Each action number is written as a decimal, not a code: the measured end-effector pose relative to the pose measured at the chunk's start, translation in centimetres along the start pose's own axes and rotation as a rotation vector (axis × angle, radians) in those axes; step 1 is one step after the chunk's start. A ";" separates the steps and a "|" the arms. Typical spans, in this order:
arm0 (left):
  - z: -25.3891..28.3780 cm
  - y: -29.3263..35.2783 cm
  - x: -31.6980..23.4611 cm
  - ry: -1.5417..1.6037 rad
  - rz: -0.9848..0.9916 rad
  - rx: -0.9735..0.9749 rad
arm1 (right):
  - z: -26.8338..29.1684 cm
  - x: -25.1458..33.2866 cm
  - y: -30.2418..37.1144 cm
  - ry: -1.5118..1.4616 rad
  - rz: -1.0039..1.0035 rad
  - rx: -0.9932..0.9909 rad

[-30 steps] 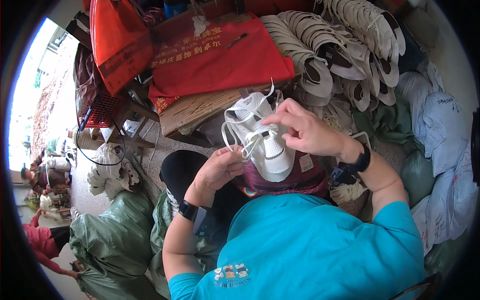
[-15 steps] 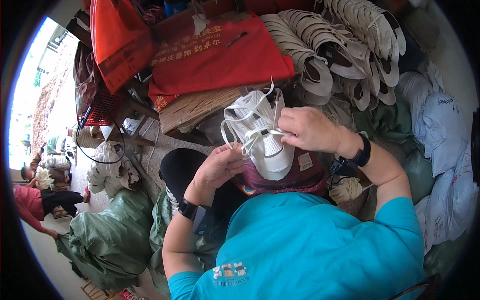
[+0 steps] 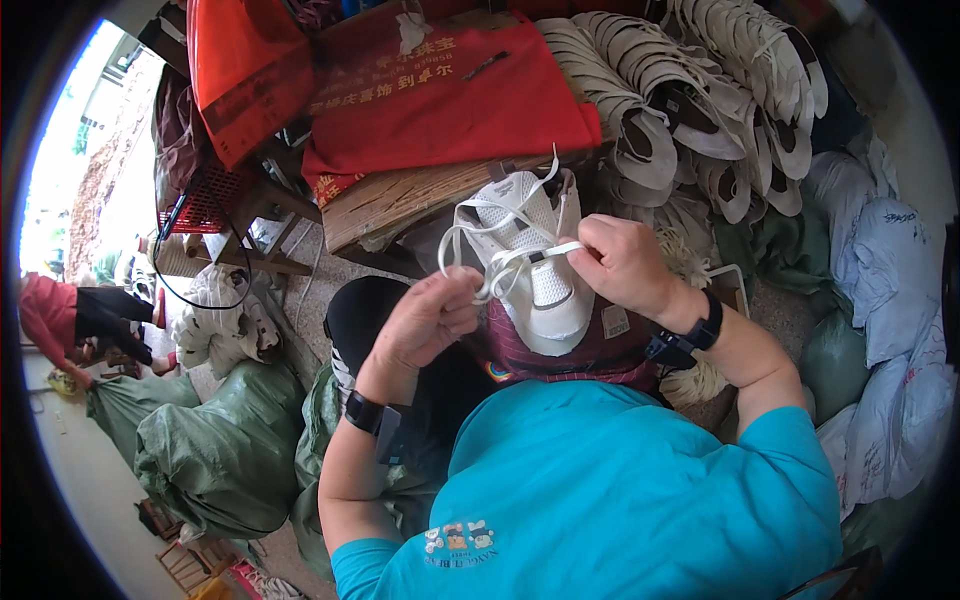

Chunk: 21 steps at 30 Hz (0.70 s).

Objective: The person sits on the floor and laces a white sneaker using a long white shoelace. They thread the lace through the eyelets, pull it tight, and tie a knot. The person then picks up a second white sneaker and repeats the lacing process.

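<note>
**Lace drawn across the white shoe**

Since the earlier frame the right hand (image 3: 625,265) has slid from above the shoe's collar down to its right flank, and the left hand (image 3: 430,318) has closed more tightly and risen a little toward the shoe's lower left edge; the white lace (image 3: 520,258) now runs taut across the shoe instead of hanging in loose loops.

The white mesh shoe (image 3: 530,260) sits upright on the person's lap, directly ahead of the teal shirt (image 3: 620,490). Its long axis runs almost straight up and down in the view: the rounded toe points down toward the person's body, the heel and open collar point away, toward the wooden surface (image 3: 400,200) just beyond the shoe.

The right hand lies against the shoe's right side, its fingers curled shut and pinching the lace where it crosses the tongue. The left hand sits just left of and slightly below the shoe, curled into a loose fist around the other end of the lace, near the toe but not clearly touching it.

Beyond the shoe, the surface carries a red cloth bag (image 3: 440,90). To the shoe's upper right stands a dense stack of white shoes (image 3: 690,110). Well to the shoe's lower left lie green sacks (image 3: 220,450).
</note>
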<state>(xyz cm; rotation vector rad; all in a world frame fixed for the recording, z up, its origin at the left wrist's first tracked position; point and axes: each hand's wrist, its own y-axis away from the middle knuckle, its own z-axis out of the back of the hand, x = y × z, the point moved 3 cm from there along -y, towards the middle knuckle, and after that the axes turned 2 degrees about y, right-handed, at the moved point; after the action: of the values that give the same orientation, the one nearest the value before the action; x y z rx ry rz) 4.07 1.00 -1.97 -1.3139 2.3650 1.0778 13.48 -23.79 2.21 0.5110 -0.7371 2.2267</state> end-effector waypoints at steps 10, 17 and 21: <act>-5.2 0.7 -9.5 -0.019 -0.310 0.155 | 0.6 4.7 3.0 0.062 0.584 0.079; -15.1 4.2 -15.6 -0.013 -0.479 0.535 | 0.2 3.8 2.8 -0.077 0.503 0.202; -16.9 5.2 -15.4 -0.076 -0.472 0.577 | 0.2 3.6 1.9 -0.177 0.387 0.197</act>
<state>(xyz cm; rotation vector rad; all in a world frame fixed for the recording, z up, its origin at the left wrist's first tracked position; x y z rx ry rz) 11.17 0.78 20.43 -1.4456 1.9366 0.2724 9.77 -23.19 3.66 0.7200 -0.7614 2.6580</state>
